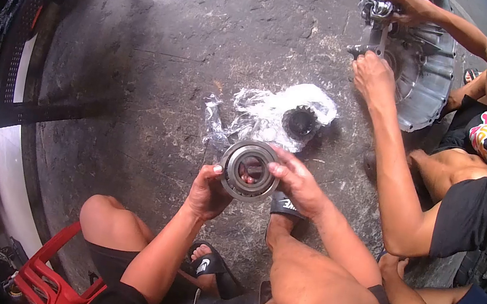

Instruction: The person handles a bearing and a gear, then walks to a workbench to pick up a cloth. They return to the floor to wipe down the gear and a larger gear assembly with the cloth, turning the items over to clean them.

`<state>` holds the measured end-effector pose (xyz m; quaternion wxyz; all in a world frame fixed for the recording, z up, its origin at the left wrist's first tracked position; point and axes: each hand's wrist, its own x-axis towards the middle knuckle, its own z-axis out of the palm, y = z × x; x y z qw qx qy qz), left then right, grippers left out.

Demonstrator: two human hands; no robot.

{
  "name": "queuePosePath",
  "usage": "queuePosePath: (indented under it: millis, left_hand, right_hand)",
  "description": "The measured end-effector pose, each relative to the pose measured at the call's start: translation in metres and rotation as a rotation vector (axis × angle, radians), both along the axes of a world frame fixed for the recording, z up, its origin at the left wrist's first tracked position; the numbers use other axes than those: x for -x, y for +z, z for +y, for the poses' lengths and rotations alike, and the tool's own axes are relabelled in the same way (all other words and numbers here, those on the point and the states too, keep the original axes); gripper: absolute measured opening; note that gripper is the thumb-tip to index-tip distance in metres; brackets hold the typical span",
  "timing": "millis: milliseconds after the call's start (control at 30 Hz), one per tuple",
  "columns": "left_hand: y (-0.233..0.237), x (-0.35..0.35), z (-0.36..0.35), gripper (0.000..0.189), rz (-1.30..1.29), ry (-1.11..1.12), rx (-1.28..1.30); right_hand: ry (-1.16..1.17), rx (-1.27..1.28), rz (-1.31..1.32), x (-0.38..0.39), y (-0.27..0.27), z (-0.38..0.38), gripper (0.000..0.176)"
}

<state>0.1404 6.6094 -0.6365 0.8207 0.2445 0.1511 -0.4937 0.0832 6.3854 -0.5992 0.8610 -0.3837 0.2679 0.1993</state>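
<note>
A round metal bearing [231, 169] with a wide central hole is held up in front of me over the floor. My left hand [208, 192] grips its left edge, thumb on the near face. On the right edge, my right hand [297, 183] is closed with the thumb across the ring and some fingers behind it. Through the hole a bit of finger shows. Just beyond, a dark toothed gear [300, 122] sits on crumpled clear plastic wrap [257, 106] on the concrete.
At upper right a co-worker's hands [376, 81] work at a large grey metal housing [422, 85]. A dark metal-framed bench [12, 68] stands on the left. Near my left leg is a red plastic chair [46, 273]. My sandalled feet rest on the stained concrete floor [160, 73].
</note>
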Motion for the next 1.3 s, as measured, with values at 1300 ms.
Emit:
queuePosePath:
  millis: [1300]
  left_hand:
    - [-0.104, -0.045, -0.193, 0.025, -2.087, -0.761, -1.047]
  right_hand:
    - [-0.346, 0.942, 0.495, 0.226, -0.071, -0.059, 0.039]
